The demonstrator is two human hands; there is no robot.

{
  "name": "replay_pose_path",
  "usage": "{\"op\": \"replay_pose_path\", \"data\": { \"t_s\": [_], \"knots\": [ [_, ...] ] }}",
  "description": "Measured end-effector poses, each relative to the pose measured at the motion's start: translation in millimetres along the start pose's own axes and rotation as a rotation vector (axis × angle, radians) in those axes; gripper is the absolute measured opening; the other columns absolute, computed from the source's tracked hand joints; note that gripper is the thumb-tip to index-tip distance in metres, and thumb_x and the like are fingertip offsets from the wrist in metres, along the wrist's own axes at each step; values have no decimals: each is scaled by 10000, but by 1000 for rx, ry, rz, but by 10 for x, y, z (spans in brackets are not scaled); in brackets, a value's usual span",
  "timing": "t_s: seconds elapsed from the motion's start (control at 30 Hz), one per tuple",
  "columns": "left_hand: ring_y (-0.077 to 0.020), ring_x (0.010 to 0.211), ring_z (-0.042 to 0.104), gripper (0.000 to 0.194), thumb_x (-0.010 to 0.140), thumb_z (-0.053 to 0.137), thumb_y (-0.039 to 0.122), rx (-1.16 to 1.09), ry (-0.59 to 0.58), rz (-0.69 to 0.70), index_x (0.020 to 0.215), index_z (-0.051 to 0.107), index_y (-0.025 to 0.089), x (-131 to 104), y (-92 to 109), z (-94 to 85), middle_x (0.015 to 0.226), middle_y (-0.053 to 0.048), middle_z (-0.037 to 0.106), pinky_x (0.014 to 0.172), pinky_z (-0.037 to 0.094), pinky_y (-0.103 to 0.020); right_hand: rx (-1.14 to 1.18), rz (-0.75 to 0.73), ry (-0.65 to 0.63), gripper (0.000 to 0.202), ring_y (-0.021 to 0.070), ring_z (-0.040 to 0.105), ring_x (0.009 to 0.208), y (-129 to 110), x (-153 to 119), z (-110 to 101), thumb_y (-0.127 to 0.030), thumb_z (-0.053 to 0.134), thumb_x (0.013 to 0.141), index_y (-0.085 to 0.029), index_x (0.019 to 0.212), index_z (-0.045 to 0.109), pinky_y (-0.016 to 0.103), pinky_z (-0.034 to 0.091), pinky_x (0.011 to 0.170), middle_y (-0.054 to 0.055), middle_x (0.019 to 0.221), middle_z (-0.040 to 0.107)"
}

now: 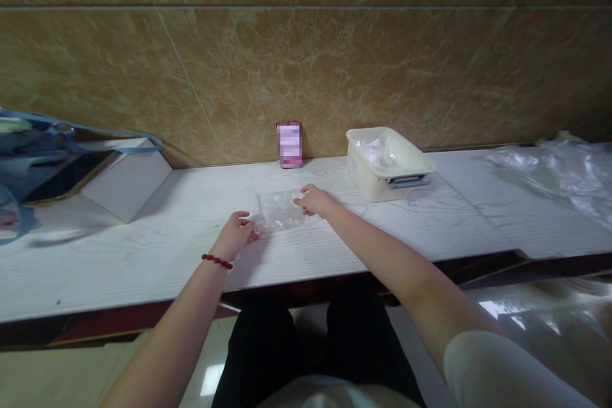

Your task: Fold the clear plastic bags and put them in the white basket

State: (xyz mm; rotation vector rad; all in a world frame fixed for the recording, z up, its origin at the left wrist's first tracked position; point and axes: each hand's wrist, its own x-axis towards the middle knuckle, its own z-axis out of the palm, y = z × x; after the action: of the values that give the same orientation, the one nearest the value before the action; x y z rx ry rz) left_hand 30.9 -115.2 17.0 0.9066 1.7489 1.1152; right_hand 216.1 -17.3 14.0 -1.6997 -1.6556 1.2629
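A small clear plastic bag (280, 211) is stretched between my two hands, just above the white wood-grain table. My left hand (236, 233), with a red bead bracelet on its wrist, pinches the bag's left end. Something small and red (253, 237) shows beneath those fingers; its kind is too small to tell. At the opposite end, my right hand (313, 200) has its fingers closed on the bag's edge. A cream plastic bin (366, 180) stands to the right of my right hand, with clear plastic bags (375, 152) inside.
Against the tiled wall leans a phone (289, 145) with a lit screen. At the left sit a white box (131, 182) and a blue bag with a strap (29, 153). Crumpled clear plastic (564, 169) lies at the far right. The table's front edge (306, 280) runs before my knees.
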Motion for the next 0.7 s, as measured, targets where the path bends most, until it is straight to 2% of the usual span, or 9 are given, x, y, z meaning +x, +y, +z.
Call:
{"op": "replay_pose_path", "data": {
  "t_s": [0.1, 0.2, 0.37, 0.43, 0.6, 0.7],
  "knots": [
    [-74, 513, 526, 296, 691, 455, 95, -17, -8, 41, 968, 381, 171, 52, 11, 42, 658, 28, 491, 545, 478, -250, 54, 9, -27, 512, 85, 508, 404, -3, -55, 13, -311, 643, 640, -213, 1080, 399, 191, 411, 420, -38, 550, 557],
    [-81, 549, 538, 335, 667, 479, 119, -1, -23, 139, 986, 390, 165, 163, 30, 72, 675, 22, 506, 548, 464, -229, 52, -11, -6, 518, 87, 522, 420, 6, -45, 29, -242, 647, 638, -223, 1093, 402, 188, 422, 438, -37, 559, 571],
    [-98, 563, 530, 423, 630, 525, 200, 112, -72, 354, 1034, 405, 158, 416, 57, 147, 638, 36, 512, 523, 424, -208, 95, -32, 54, 530, 89, 549, 473, 24, 58, 36, -160, 625, 638, -237, 1106, 388, 198, 452, 446, -3, 740, 594],
    [-100, 572, 530, 423, 641, 513, 228, 112, -86, 394, 1044, 407, 157, 514, 81, 168, 642, 34, 520, 517, 413, -204, 154, -48, 74, 513, 80, 549, 486, 26, 98, 36, -147, 593, 660, -242, 1112, 370, 203, 462, 436, 14, 826, 576],
    [-103, 592, 533, 433, 626, 560, 285, 217, 32, 351, 1016, 426, 151, 623, 166, 117, 743, -17, 584, 517, 409, -209, 299, -49, 77, 349, 63, 540, 525, 34, 110, 44, -149, 547, 702, -216, 1017, 412, 202, 480, 445, 19, 882, 544],
    [-109, 605, 542, 438, 612, 599, 283, 194, 17, 241, 992, 424, 156, 585, 182, 72, 798, -45, 592, 511, 428, -220, 364, -59, 38, 166, 64, 542, 556, 22, 43, 42, -179, 519, 734, -192, 882, 446, 196, 487, 468, 10, 835, 550]
  ]
}}
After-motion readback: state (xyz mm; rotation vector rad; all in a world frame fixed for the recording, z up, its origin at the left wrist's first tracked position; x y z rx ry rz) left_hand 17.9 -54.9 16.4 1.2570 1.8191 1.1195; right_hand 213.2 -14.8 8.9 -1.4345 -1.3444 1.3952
